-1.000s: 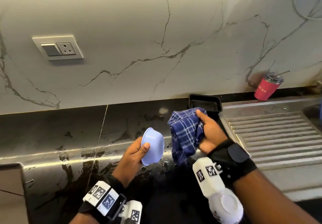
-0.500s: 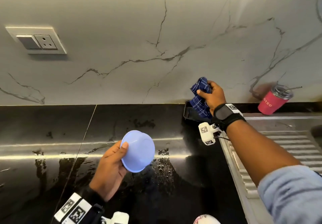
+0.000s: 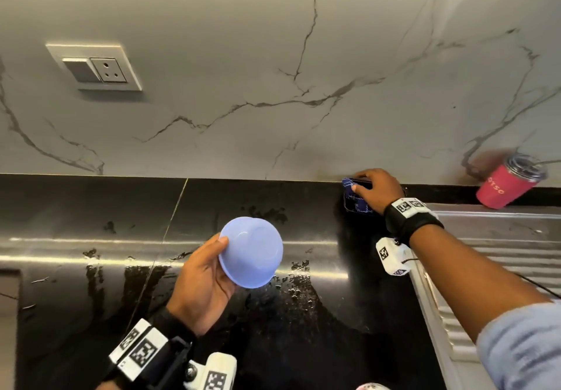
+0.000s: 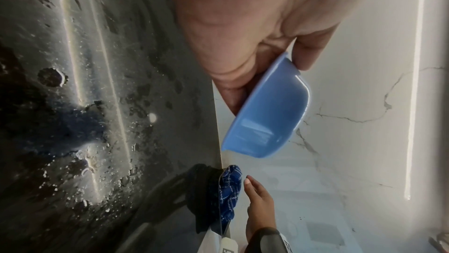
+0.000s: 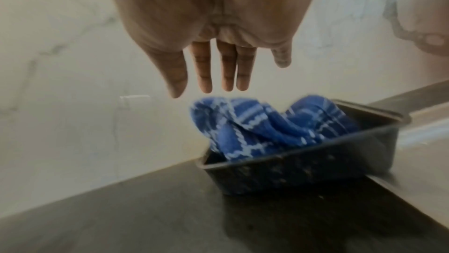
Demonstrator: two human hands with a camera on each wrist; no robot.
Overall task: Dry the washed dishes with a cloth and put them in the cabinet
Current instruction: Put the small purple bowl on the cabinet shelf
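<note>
My left hand [image 3: 209, 280] grips a small light-blue bowl [image 3: 251, 251] by its rim above the wet black counter, its underside turned toward me; the left wrist view shows the bowl [image 4: 269, 111] tilted on edge under my thumb. The blue checked cloth [image 5: 267, 126] lies bunched in a small black tray [image 5: 303, 168] against the wall. My right hand [image 3: 376, 190] hovers just over the cloth [image 3: 353, 199] with straight, spread fingers [image 5: 228, 69], apart from the fabric in the right wrist view.
A red tumbler [image 3: 505, 181] leans against the marble wall at the right. The steel ribbed draining board [image 3: 498, 253] runs along the right side. A wall socket plate [image 3: 95, 67] sits upper left. Water patches cover the black counter [image 3: 91, 222].
My right hand carried the cloth from beside the bowl back to the black tray and let it go. The left hand kept the bowl, turning its underside more toward me.
</note>
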